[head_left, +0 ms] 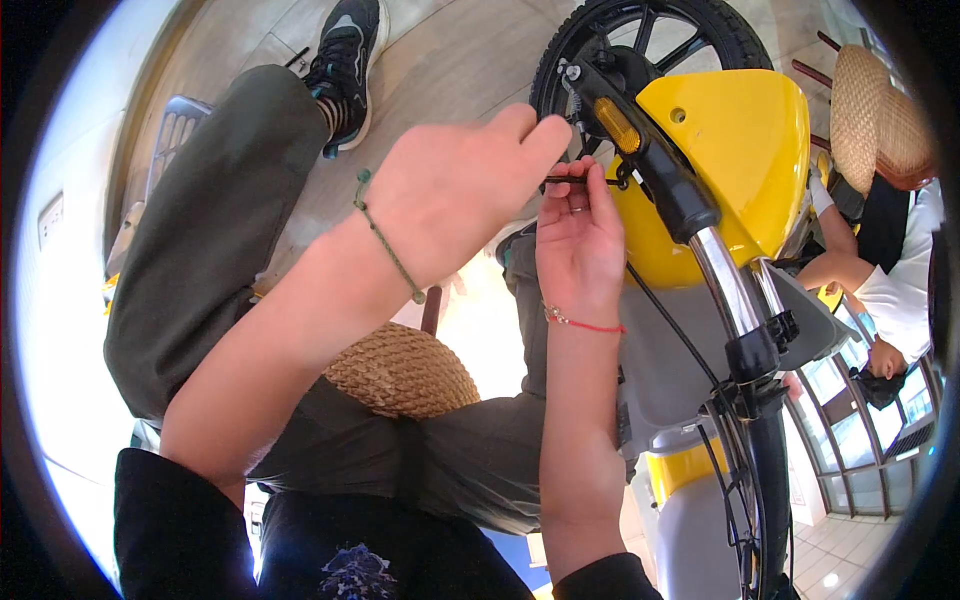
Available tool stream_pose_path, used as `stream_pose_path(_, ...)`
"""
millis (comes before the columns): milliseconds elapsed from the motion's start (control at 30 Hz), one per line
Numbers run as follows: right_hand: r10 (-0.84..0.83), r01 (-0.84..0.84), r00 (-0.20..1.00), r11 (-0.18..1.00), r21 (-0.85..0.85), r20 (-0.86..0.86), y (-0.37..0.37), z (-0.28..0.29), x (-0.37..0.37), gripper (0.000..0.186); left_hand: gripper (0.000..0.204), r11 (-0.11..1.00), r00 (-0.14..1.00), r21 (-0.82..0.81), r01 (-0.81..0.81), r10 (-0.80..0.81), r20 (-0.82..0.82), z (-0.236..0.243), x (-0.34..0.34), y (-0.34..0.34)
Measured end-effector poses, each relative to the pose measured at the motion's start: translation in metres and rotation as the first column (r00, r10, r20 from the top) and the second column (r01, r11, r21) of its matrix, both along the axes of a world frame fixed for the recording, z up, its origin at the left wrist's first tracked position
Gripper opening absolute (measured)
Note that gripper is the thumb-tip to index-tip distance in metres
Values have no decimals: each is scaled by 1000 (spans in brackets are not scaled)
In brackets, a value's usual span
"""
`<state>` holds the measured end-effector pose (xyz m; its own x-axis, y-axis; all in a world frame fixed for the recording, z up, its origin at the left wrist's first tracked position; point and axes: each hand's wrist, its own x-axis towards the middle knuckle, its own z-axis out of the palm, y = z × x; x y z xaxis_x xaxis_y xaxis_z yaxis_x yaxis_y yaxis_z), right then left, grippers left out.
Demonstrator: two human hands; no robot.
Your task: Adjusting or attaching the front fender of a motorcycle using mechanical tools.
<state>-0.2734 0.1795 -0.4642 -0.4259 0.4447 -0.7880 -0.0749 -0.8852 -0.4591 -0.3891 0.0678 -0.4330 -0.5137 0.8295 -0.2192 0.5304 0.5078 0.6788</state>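
Slim black rod (566, 180) sits pinched between your right hand's (580, 255) curled fingers and thumb; left hand (450, 200) bunched alongside, fingertips hidden, hold can't be told. Rod just beside black fork leg (655, 165). Likely light, stiff, slick: pinch mid-length.

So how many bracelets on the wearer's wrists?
2: a green cord bracelet just behind the left hand, and a red bracelet just below the right hand. Any under the black sleeves would be hidden.

Woven stool (856, 120) near a co-worker (897, 285)
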Motion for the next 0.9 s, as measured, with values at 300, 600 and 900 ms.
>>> stream_pose_path(300, -34, 33, 999, 999, -29, -25, 2, 3, 4, 18, 10, 983, 965, 113, 146, -116, -237, -10, 2, -3)
stream_pose_path(600, 19, -19, 1000, 1000, 17, 25, -2, 2, 2, 19, 20, 985, 895, -146, -90, 144, 422, -7, 10, 3)
stream_pose_path(900, 19, -20, 1000, 999, 43, 25, -1, 0, 5, 18, 20, 985, 985, 25, 171, -169, -43, -6, 3, -3)
